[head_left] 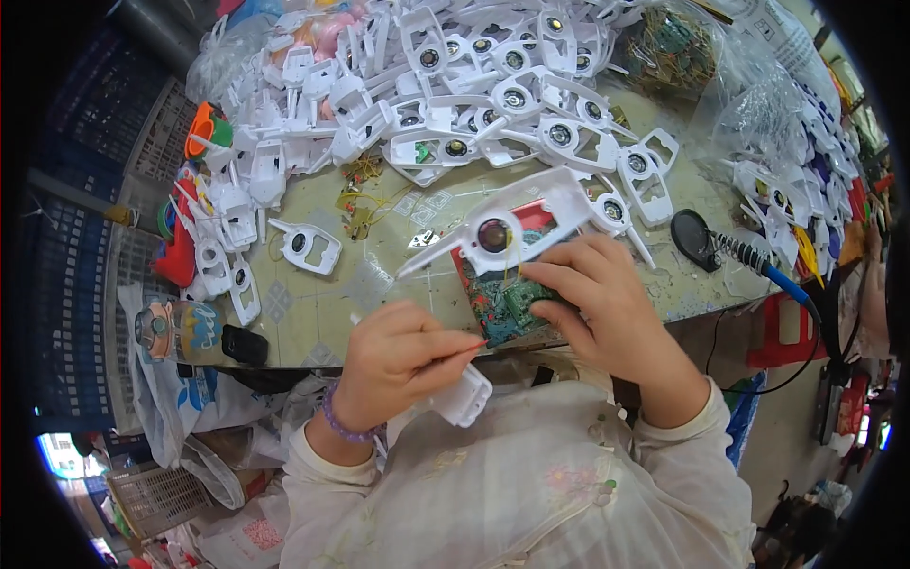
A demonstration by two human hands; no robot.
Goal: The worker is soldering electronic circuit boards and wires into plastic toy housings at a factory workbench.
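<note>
L hand (398, 360) closed round a white plastic part (462, 398) at table (313, 313) edge, thin red wire (469, 349) pinched betw. fingers. R hand (597, 303) fingers press on green board (498, 308), touching a white shell (517, 228) w/ dark lens. Soldering iron (758, 266) to the R. Pile of white shells (474, 85) at back.

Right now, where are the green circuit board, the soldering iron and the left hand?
Circuit board (502, 308), head view, on its green face.
Soldering iron (782, 283), head view, on its blue handle.
Left hand (398, 360), head view, on its back.
</note>
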